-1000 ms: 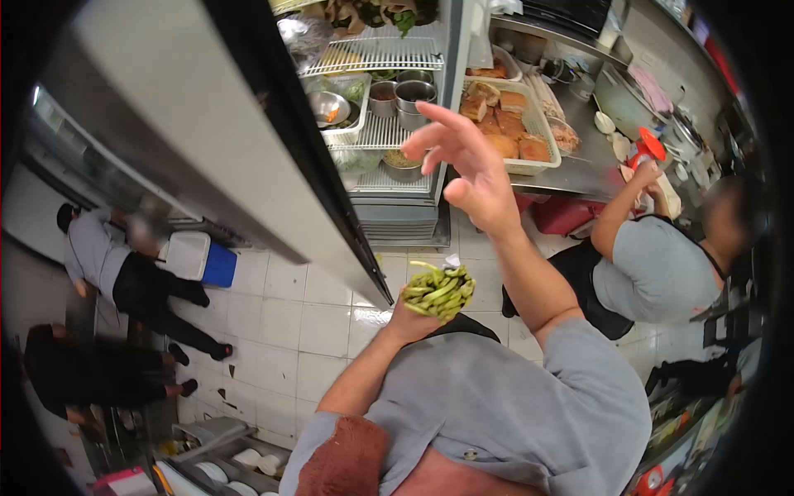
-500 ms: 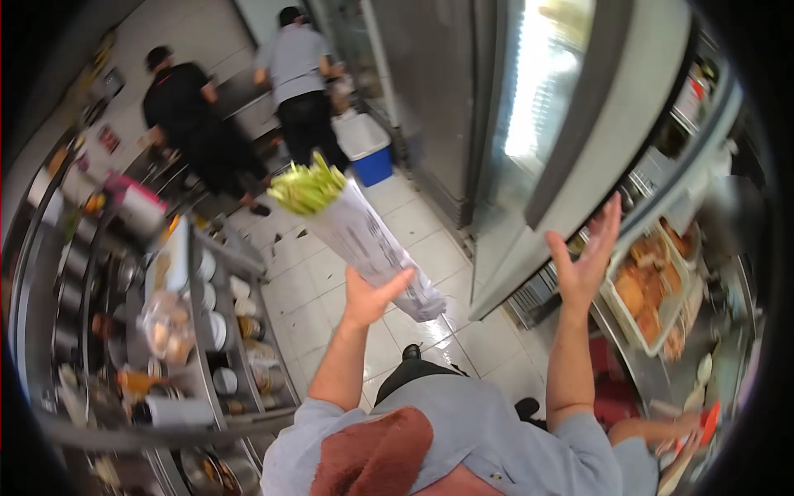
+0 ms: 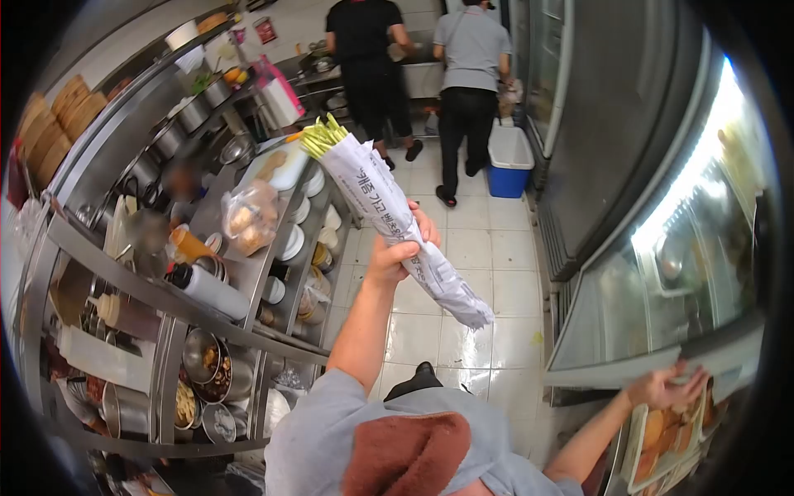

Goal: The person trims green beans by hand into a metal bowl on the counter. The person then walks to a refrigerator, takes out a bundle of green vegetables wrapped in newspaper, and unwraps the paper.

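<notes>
My left hand [image 3: 401,248] is wrapped around a paper-wrapped bundle of thin green stalks [image 3: 328,136], held out in front of my body. The printed paper wrapping [image 3: 380,198] covers most of the bundle, and the cut-looking tops stick out at the upper left. At the lower right my right hand [image 3: 666,386] is against the edge of a glass refrigerator door [image 3: 571,376], its fingers apart and slightly bent. Bright light and blurred contents show at the refrigerator glass [image 3: 662,248].
A metal shelf unit [image 3: 256,326] with bowls, bottles and tubs runs along my left, a bag of round food [image 3: 251,217] on top. Two people [image 3: 471,91] stand at the back by a blue-and-white bin [image 3: 510,161]. A tray of orange-brown food [image 3: 641,446] lies below my right hand.
My view has turned to the right. My right hand has gone from raised and spread to low against the door's edge. The bundle stays in my left hand, now gripped with fingers wrapped around it.
</notes>
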`<state>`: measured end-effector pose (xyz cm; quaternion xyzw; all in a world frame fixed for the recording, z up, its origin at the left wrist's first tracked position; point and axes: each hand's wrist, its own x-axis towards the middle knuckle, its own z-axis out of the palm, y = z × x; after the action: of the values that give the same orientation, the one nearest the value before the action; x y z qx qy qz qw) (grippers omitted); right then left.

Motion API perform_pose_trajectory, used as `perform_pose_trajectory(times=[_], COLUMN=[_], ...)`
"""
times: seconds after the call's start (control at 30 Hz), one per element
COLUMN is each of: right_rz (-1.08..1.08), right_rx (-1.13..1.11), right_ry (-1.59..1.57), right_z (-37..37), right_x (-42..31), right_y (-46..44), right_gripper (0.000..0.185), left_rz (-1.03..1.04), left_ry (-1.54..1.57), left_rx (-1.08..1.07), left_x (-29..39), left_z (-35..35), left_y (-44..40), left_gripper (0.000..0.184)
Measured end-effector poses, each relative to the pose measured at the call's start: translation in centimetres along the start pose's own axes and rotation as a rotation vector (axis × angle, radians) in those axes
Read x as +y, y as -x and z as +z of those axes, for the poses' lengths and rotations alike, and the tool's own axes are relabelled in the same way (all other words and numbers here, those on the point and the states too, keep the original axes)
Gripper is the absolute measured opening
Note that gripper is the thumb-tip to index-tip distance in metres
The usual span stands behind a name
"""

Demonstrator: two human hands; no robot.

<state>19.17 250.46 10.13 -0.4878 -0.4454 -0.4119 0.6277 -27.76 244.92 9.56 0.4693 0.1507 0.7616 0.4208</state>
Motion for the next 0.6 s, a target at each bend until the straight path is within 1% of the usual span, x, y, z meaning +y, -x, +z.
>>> perform_pose_trajectory(times=[0.03,0.07,0.1,0.17,0.2,0.23,0.27,0.3,0.33,0.37,0.43,0.47,0.5,0.57,0.6], right_rz=[-0.052,-0.019,0.016,-0.125,-0.147,-0.167,-0.168,-0.239,-0.309,-0.307,0.049,0.137,0.141,-0.133,-0.284], right_rx=[-0.017,0.03,0.078,0.145,0.164,0.182,0.18,0.252,0.327,0.324,0.146,0.038,0.029,-0.032,-0.03], right_ry=[0.13,0.044,-0.04,0.125,0.232,0.341,0.319,0.352,0.385,0.365,0.181,0.197,0.188,0.362,0.484], right_z=[-0.2,-0.1,0.1,0.2,0.1,0.4,0.6,0.5,0.9,1.6,2.8,3.4,4.4,6.3,6.6], right_x=[1.0,2.0,3.1,6.1,8.3,9.8,8.9,8.2,7.6,7.3,7.9,8.9,11.1,14.7,15.4], right_y=[-0.4,-0.4,-0.4,-1.1,-1.1,-1.2,-2.0,-2.8,-3.0,-2.6,-1.2,-0.7,-0.3,-0.2,-0.5], right_gripper=[0.028,0.026,0.024,0.022,0.021,0.02,0.02,0.021,0.023,0.023,0.03,0.037,0.037,0.037,0.034], left_rz=[0.01,0.043,0.062,0.102,0.13,0.146,0.158,0.168,0.188,0.199,0.112,0.109,0.111,0.067,0.06], left_ry=[0.152,0.225,0.214,0.436,0.502,0.488,0.566,0.644,0.672,0.658,0.692,0.707,0.696,0.713,0.7], left_rx=[-0.14,-0.21,-0.192,-0.29,-0.368,-0.356,-0.478,-0.6,-0.633,-0.623,-0.648,-0.585,-0.577,-0.776,-0.758], left_x=[0.2,0.3,0.7,1.4,2.0,2.3,2.7,2.9,3.2,3.7,4.6,4.9,5.1,5.3,5.4], left_z=[-1.7,-3.2,-4.1,-5.7,-6.7,-7.8,-8.9,-9.8,-10.4,-10.8,-11.1,-10.8,-11.0,-11.4,-11.2], left_y=[-0.2,-0.5,-0.7,-1.2,-1.6,-2.0,-2.4,-2.7,-3.0,-3.0,-3.1,-2.7,-3.0,-3.6,-3.7], left_gripper=[0.064,0.063,0.063,0.064,0.07,0.07,0.073,0.076,0.081,0.081,0.073,0.059,0.059,0.055,0.052])
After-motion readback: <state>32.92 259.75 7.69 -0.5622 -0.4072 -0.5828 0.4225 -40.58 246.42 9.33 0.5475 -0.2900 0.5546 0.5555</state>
